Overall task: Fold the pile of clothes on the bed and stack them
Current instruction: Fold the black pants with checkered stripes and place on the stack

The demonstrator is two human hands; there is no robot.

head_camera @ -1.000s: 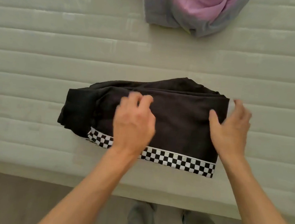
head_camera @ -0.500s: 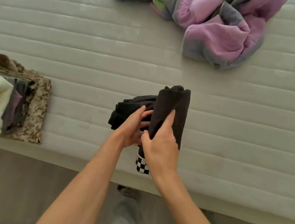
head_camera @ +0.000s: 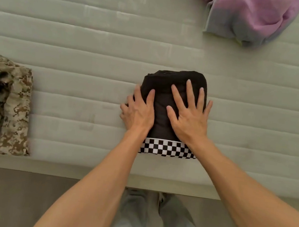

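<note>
A black garment (head_camera: pixel 166 89) with a black-and-white checkered band along its near edge lies folded into a compact bundle on the bed (head_camera: pixel 95 59), close to the front edge. My left hand (head_camera: pixel 138 110) lies on the bundle's left side, fingers wrapping its left edge. My right hand (head_camera: pixel 188 112) presses flat on top of it with fingers spread. A stack of folded clothes (head_camera: pixel 12 104), camouflage piece at the bottom, sits at the far left of the bed.
A crumpled pink and grey garment (head_camera: pixel 250 18) lies at the back right of the bed. The bed's front edge runs across below the bundle, with floor and my legs beneath it.
The black garment went from a wide half-fold to a narrow raised fold, and now lies flat as a compact bundle. Both hands moved from gripping the fold to pressing down on it.
</note>
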